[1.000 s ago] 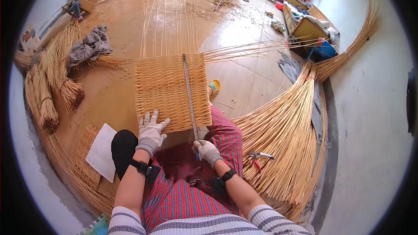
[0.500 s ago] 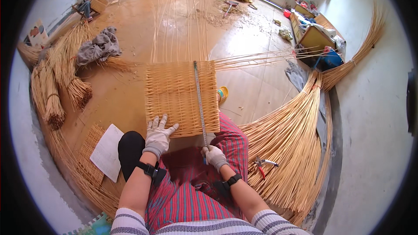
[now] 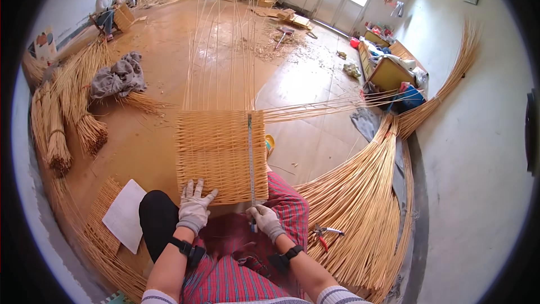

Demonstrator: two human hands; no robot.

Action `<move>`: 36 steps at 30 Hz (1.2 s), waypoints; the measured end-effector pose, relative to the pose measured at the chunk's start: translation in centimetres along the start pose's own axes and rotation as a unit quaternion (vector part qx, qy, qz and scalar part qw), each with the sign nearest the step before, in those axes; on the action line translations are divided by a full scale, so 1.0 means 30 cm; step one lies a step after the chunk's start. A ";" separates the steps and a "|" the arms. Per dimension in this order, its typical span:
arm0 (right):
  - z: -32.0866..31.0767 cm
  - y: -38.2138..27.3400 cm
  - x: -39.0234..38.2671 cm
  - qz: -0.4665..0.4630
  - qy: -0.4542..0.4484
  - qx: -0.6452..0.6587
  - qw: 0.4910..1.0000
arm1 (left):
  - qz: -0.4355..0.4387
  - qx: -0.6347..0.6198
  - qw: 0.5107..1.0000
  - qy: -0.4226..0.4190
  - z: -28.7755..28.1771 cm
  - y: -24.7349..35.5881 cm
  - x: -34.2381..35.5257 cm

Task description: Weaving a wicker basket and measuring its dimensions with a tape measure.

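A woven wicker panel [image 3: 216, 152] lies before my knees, with long loose rods fanning from its far edge and others running off to the right. My left hand [image 3: 194, 207], in a white glove, rests with fingers spread on the panel's near left edge. A tape measure [image 3: 251, 157] is stretched along the right part of the weave, from the far edge down past the near one. Its lower end is gripped by my gloved right hand [image 3: 265, 219], just off the panel's near edge above the red striped cloth [image 3: 242, 276] on my lap.
A big fan of peeled rods [image 3: 354, 214] spreads at my right, with red-handled pliers [image 3: 322, 237] on it. White paper [image 3: 125, 217] lies on another woven piece at left, below rod bundles [image 3: 59, 141] and grey cloth [image 3: 119, 76]. Two people [image 3: 107, 8] sit farther back.
The view has tilted up, so the panel and hands sit lower and a second person at the back shows more. Both hands keep their places on the panel and tape measure.
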State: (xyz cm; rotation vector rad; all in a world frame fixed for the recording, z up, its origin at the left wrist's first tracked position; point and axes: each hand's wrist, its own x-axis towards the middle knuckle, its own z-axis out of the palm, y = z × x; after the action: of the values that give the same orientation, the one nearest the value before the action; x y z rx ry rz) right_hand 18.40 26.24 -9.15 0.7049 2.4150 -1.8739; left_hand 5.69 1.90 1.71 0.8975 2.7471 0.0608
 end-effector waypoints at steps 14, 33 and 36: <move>-0.097 -0.147 0.028 0.068 0.004 0.068 0.995 | -0.013 -0.022 1.000 0.018 0.041 -0.001 0.001; -0.087 0.126 0.089 0.032 0.111 -0.086 0.990 | 0.005 -0.023 0.999 0.024 0.013 -0.011 0.026; -0.088 0.079 0.065 0.018 0.121 -0.123 0.985 | 0.003 -0.004 1.000 0.001 0.020 -0.014 0.031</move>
State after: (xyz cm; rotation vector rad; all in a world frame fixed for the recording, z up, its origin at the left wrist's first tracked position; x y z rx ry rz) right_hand 18.17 29.79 -11.10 0.9993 2.6913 -1.5158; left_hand 4.88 2.09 0.87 0.9049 2.7441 0.0729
